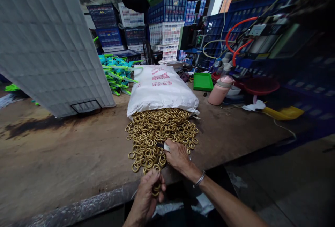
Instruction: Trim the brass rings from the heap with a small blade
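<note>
A heap of brass-coloured rings [150, 142] spreads over the table in front of a white printed sack [162, 92]. My left hand [149, 188] is closed at the near edge of the heap, pinching a ring upright between thumb and finger, with a few more rings in the curled fingers. My right hand [179, 155] is closed over the right side of the heap. It grips a small tool with a dark tip and a pale wrapped handle [166, 147]; its exact kind is unclear. The wrist wears a metal bangle [199, 179].
A grey-white padded panel [52, 45] leans at left, beside bright green and teal plastic pieces [116, 73]. On the right are a green tray [203, 81], a pink bottle [221, 90], a yellow scoop [284, 112] and a machine with red hoses [261, 38]. Stacked crates [167, 33] stand behind.
</note>
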Demonstrator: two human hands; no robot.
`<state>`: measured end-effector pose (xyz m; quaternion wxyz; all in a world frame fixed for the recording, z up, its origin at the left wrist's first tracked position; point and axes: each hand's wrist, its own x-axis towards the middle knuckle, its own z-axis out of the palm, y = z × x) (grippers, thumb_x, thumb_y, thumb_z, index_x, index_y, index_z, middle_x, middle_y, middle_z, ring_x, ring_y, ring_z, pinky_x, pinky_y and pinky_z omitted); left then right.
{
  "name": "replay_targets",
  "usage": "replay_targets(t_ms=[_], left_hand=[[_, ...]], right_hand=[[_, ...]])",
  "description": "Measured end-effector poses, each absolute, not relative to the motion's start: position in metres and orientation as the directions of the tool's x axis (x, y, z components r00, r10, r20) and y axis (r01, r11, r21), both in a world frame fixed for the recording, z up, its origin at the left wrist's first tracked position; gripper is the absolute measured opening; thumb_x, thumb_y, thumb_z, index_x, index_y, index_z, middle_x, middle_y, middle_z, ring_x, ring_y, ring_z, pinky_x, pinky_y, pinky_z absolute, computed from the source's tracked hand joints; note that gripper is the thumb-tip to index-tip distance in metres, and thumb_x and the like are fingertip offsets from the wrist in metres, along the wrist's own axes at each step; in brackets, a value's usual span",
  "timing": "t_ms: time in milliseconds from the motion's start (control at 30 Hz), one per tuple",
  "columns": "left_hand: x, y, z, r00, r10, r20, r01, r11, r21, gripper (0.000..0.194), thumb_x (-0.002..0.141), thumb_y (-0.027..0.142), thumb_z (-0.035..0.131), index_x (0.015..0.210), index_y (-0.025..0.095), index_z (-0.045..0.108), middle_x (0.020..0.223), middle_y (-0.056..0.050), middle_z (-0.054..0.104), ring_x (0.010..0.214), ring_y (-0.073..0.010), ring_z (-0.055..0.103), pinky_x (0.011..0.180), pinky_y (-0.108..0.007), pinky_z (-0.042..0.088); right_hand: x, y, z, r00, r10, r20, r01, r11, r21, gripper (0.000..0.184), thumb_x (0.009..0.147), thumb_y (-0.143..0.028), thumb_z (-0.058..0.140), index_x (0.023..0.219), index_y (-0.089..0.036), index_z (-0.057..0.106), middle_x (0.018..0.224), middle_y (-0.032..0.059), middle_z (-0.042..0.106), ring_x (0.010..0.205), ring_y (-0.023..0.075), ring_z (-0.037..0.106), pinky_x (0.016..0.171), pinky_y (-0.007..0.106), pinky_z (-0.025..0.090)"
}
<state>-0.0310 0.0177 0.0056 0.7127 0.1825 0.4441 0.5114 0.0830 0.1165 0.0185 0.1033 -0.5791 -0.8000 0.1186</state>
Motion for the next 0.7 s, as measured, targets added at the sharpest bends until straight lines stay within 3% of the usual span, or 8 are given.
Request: replay_targets(t_ms=[200,367,700], left_hand=[[-0.03,0.021,0.004,0.04,0.894,-0.445,-0.608,0.376,0.7,0.028,0.067,0.039,0.066,0.068,0.014,0.052,0.059,0.002,0.052,0.047,-0.0066,0.045,0.033,-0.014,0.032],[-0.03,0.021,0.003,0.02,0.899,-0.437,-0.606,0.358,0.71,0.031,0.066,0.04,0.068,0.066,0.014,0.052,0.06,0.001,0.053,0.048,-0.0075,0.047,0.034,-0.015,0.034],[-0.02,0.015,-0.016,0.018,0.948,-0.317,-0.442,0.292,0.848,0.039,0.065,0.051,0.063,0.061,0.014,0.051,0.05,0.001,0.052,0.037,-0.006,0.041,0.03,-0.016,0.03]], right_hand=[[0.075,0.112,0.018,-0.401,0.914,0.061,0.846,0.395,-0.359,0.021,0.073,-0.015,0.046,0.092,-0.022,0.053,0.078,0.0011,0.064,0.07,0.0146,0.056,0.058,0.025,0.023],[0.063,0.113,0.02,-0.456,0.889,0.044,0.846,0.448,-0.29,0.026,0.074,-0.012,0.046,0.097,-0.023,0.05,0.078,0.0017,0.064,0.071,0.0162,0.057,0.059,0.026,0.024],[0.057,0.118,0.013,-0.444,0.895,0.028,0.871,0.439,-0.222,0.018,0.078,-0.013,0.043,0.092,-0.021,0.051,0.082,0.0057,0.064,0.072,0.0177,0.059,0.059,0.027,0.026]])
